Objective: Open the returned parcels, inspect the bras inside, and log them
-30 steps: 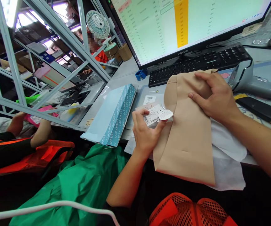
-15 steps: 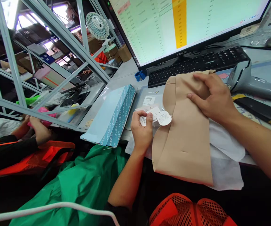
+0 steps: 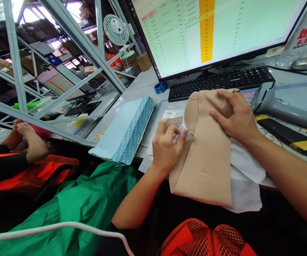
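Observation:
A tan folded piece (image 3: 209, 156), smooth and soft-looking with a curved edge, lies across the desk's front edge; I cannot make out its exact kind. My right hand (image 3: 240, 117) holds its upper right part, thumb and index finger spread over the top. At the left edge, my left hand (image 3: 168, 144) is closed with its fingertips on the hang tags (image 3: 176, 122) and their thin string, mostly hidden behind the fingers. White thin sheeting (image 3: 245, 188) sticks out under the tan piece. Left of my left hand lies a light blue box or mailer (image 3: 123, 128) with printed lettering.
A monitor (image 3: 222, 32) showing a spreadsheet stands behind a black keyboard (image 3: 196, 85). On the right lie a grey barcode scanner (image 3: 284, 106) and a black-and-yellow cutter (image 3: 289, 137). A blue tape roll (image 3: 160, 87) is near the keyboard. A co-worker's hands (image 3: 27, 137) are beyond the metal frame.
My left hand has shifted right along the hang tags toward the string, turning and covering most of them. My right hand stays on the tan piece. The view has shifted slightly.

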`<state>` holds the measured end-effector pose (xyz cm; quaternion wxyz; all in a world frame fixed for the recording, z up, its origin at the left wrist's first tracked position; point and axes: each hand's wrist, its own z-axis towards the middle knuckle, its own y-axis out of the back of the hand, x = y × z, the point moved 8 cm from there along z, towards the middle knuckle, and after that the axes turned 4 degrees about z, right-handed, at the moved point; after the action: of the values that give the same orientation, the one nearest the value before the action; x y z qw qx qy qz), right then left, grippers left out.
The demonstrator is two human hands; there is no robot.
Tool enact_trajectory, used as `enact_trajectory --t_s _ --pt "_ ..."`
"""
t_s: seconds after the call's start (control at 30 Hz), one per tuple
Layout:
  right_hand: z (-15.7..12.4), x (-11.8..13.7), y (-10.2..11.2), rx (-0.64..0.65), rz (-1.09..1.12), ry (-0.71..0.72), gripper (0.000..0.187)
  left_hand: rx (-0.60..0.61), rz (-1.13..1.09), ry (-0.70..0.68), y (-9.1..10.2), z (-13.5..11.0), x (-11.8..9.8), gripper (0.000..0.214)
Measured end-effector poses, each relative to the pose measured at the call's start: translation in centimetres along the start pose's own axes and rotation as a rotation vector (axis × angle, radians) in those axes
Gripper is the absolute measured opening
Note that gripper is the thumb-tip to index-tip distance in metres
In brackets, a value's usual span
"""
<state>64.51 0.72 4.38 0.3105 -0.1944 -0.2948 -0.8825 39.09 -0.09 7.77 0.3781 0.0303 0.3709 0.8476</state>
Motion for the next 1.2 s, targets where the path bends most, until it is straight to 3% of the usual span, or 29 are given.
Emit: enact_trajectory --t_s 0.13,0.23,0.33,0.43,0.53,0.63,0.7,0.77,0.87,1.0,1.13,1.2 --pt "0.1 -0.1 0.1 -0.01 -0.001 -0.028 0.058 -0.077 -0.272 0.245 -0.9 -0.1 4.9 0.01" --pt "0.1 -0.1 0.2 -0.014 0.016 -0.05 0.057 -0.048 -0.508 0.416 -2.5 -1.0 8.1 0.035" --pt "0.1 -0.1 0.4 -0.025 0.04 -0.054 0.057 0.018 -0.631 0.509 -3.3 -2.2 9.1 0.043" --pt "0.1 -0.4 0.8 -0.054 0.045 -0.071 0.059 0.0 -0.524 0.486 -1.4 -3.6 8.8 0.046" --pt "0.0 -1.8 1.3 -0.107 0.04 -0.142 0.061 0.204 -0.336 0.333 0.0 -5.6 6.9 0.053" --pt "-0.3 -4.1 1.7 -0.179 0.013 -0.318 0.061 0.521 -0.244 0.195 -0.2 -8.4 5.4 0.077" --pt "-0.4 -5.2 1.9 -0.207 -0.005 -0.437 0.063 0.655 -0.195 0.152 -0.7 -9.4 5.4 0.083" --pt "-0.3 -5.4 2.2 -0.214 -0.018 -0.517 0.065 0.739 -0.128 0.146 -1.6 -9.2 6.3 0.079" --pt "-0.5 -4.7 2.5 -0.178 -0.033 -0.593 0.071 0.817 -0.064 0.168 -3.6 -6.6 8.2 0.067" --pt "-2.0 -2.7 2.2 -0.047 -0.052 -0.554 0.072 0.76 -0.093 0.221 -4.8 -1.5 10.2 0.047" --pt "-3.4 -1.2 1.6 0.102 -0.073 -0.476 0.074 0.547 -0.054 0.297 -1.3 0.5 11.5 0.04" --pt "-3.7 0.0 1.9 0.165 -0.109 -0.471 0.073 0.391 -0.081 0.309 1.0 0.5 10.7 0.035"
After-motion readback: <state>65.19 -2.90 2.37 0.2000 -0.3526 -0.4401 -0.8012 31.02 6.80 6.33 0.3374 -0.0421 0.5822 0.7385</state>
